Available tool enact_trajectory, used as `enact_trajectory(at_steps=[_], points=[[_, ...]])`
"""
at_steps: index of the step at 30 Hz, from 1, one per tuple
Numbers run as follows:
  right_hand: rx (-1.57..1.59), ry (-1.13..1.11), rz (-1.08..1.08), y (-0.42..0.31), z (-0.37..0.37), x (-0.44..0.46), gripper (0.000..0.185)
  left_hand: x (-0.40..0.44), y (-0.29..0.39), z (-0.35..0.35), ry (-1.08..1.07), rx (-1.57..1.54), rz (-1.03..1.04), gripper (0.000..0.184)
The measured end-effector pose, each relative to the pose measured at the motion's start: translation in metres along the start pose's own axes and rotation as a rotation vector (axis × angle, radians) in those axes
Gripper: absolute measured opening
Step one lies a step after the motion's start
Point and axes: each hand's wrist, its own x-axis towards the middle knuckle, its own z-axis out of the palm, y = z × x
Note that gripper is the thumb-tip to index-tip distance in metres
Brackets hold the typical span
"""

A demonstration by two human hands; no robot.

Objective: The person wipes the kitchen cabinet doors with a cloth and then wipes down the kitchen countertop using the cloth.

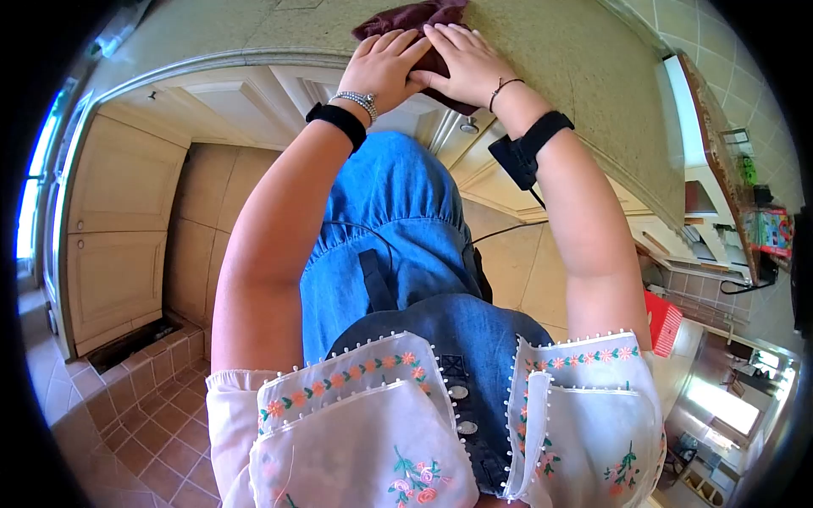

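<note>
A dark maroon cloth [415, 15] lies bunched on the greenish countertop [584, 76], and part of it hangs over the front edge. Both hands rest on it side by side, palms down, thumbs close together. My left hand [385, 68] has its fingers spread over the cloth's left part. My right hand [466, 69] presses on the right part, its fingers stretched out and slightly apart. Neither hand's fingers wrap round the cloth. What is under the palms is hidden.
Cream cabinet doors with round knobs [468, 125] stand below the counter edge. Another cream cabinet [123, 182] is at the left, above a tiled step. A red object [662, 322] and a shelf with colourful packages [772, 230] are at the right. Thin black cables run beside my dress.
</note>
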Motion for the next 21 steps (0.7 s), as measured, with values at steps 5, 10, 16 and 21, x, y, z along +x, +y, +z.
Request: enact_trajectory(at_steps=[5,10,16,21], points=[[0.032,-0.072,-0.049,0.018,-0.011,-0.025,0.067,0.008,0.026,0.004,-0.001,0.117,0.009,0.056],[0.047,-0.126,0.002,0.023,-0.031,-0.052,0.068,0.011,0.065,0.016,0.057,0.046,0.001,0.061],[0.04,-0.204,-0.011,0.013,-0.028,-0.034,0.075,0.001,0.045,0.013,0.186,-0.125,0.02,0.062],[0.056,-0.278,-0.034,-0.007,-0.015,0.007,0.08,-0.012,0.006,0.008,0.218,-0.09,0.005,0.064]])
